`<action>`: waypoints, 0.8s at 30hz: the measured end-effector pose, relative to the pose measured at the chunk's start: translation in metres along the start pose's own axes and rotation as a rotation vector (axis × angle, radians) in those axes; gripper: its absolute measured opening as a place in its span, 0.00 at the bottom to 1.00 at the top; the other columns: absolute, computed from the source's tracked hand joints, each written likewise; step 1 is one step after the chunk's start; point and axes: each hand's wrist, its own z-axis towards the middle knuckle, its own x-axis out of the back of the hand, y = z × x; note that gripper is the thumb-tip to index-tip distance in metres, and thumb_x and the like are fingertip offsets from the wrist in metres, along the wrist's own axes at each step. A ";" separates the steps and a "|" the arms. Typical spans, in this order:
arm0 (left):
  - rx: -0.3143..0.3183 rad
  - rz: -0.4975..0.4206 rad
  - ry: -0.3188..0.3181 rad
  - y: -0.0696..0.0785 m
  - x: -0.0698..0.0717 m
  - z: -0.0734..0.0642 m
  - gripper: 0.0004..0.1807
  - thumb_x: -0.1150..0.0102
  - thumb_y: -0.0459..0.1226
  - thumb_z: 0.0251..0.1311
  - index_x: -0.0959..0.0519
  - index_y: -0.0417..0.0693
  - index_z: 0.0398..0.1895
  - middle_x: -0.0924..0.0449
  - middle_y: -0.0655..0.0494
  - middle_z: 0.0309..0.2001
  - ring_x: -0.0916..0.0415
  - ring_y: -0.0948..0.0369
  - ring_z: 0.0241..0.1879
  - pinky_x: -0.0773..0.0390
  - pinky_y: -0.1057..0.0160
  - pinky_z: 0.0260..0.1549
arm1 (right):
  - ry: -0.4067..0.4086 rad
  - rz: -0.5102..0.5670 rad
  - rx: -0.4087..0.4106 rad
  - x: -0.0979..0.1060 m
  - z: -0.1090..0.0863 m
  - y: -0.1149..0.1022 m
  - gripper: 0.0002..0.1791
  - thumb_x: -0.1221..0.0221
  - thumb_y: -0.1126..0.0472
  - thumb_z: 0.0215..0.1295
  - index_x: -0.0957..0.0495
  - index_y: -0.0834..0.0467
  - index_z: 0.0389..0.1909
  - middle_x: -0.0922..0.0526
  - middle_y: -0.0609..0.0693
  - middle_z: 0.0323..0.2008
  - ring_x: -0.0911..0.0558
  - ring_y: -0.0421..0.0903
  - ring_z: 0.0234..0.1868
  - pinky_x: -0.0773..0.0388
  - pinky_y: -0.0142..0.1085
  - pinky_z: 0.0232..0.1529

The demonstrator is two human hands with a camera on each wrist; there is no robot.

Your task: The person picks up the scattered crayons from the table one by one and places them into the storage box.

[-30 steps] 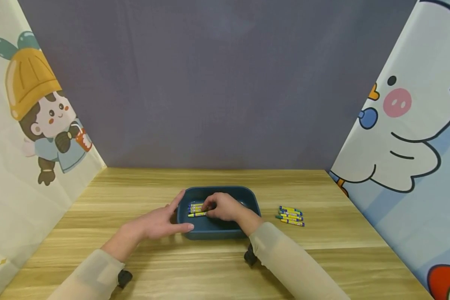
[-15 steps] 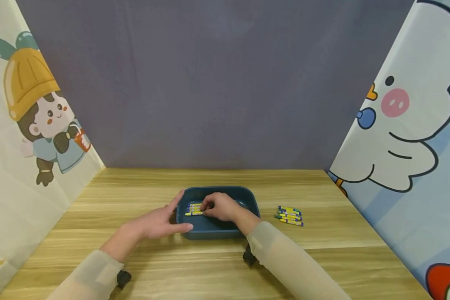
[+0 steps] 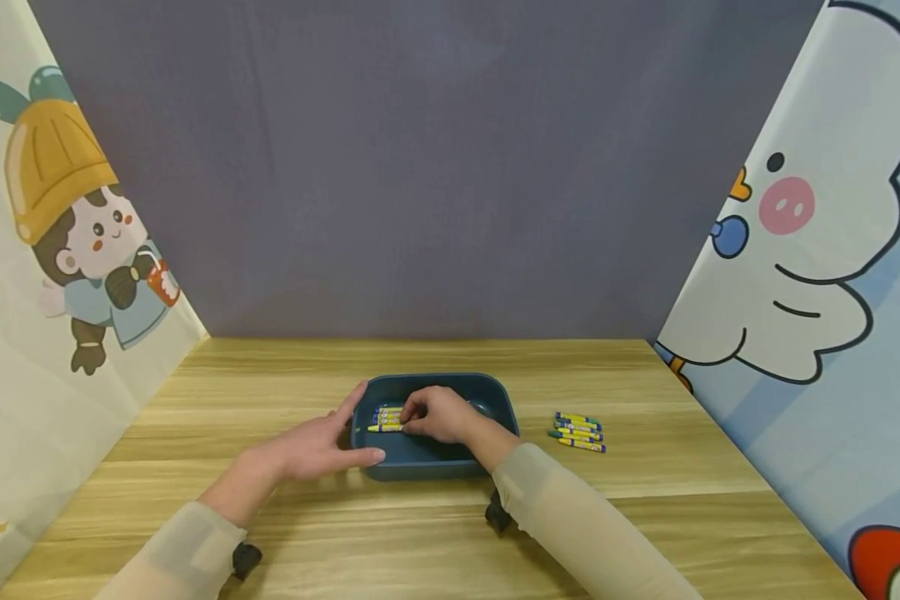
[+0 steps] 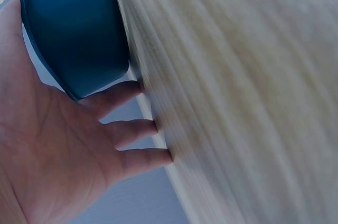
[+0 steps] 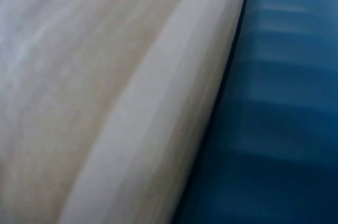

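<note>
In the head view, my right hand [image 3: 444,414] reaches into a dark blue plastic tray [image 3: 438,472] and pinches a yellow crayon [image 3: 385,428] between thumb and fingertips. The crayon lies low in the tray, its right end covered by the hand. Just behind it lie several more yellow crayons [image 3: 387,414], side by side and partly hidden. My left hand [image 3: 315,448] spreads around the tray's left end, thumb over the near rim. In the left wrist view, this hand's [image 4: 66,139] straight lower fingers extend to the table beside the tray [image 4: 76,28].
Several loose yellow crayons [image 3: 579,432] with blue and green ends lie on the wooden table [image 3: 630,533], right of the tray. A grey panel [image 3: 435,183] stands at the back. Only the tray's outer wall [image 5: 274,97] and tabletop show in the right wrist view.
My right hand has shifted slightly left inside the tray with the pinched crayon, then nearly stopped. The left hand keeps its place at the tray's end. The head view has drifted slightly.
</note>
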 end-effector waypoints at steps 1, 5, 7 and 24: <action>0.002 -0.002 -0.002 0.000 0.000 0.000 0.67 0.37 0.70 0.69 0.70 0.59 0.93 0.31 0.32 0.80 0.25 0.41 0.73 0.26 0.35 0.71 | -0.001 0.007 -0.001 0.000 0.000 0.000 0.02 0.26 0.59 0.71 0.09 0.51 0.41 0.10 0.42 0.38 0.19 0.35 0.39 0.19 0.36 0.49; 0.004 -0.007 -0.005 0.000 0.000 0.000 0.66 0.37 0.70 0.69 0.70 0.61 0.92 0.31 0.32 0.80 0.24 0.42 0.73 0.26 0.35 0.71 | 0.007 0.029 0.009 0.002 -0.001 0.001 0.02 0.26 0.58 0.72 0.09 0.50 0.41 0.10 0.42 0.39 0.19 0.36 0.38 0.19 0.35 0.47; 0.005 -0.005 -0.005 0.001 -0.001 0.000 0.66 0.37 0.70 0.69 0.70 0.61 0.92 0.31 0.33 0.80 0.24 0.42 0.73 0.25 0.36 0.70 | 0.010 0.042 0.020 0.005 -0.002 0.002 0.03 0.27 0.58 0.73 0.09 0.51 0.43 0.10 0.42 0.40 0.19 0.37 0.37 0.19 0.35 0.44; 0.016 0.016 0.012 0.004 -0.001 0.000 0.68 0.36 0.72 0.67 0.69 0.60 0.93 0.33 0.30 0.80 0.29 0.36 0.77 0.30 0.33 0.75 | 0.087 0.125 0.074 0.098 -0.061 0.046 0.14 0.32 0.54 0.78 0.10 0.56 0.56 0.10 0.48 0.45 0.21 0.45 0.31 0.22 0.38 0.34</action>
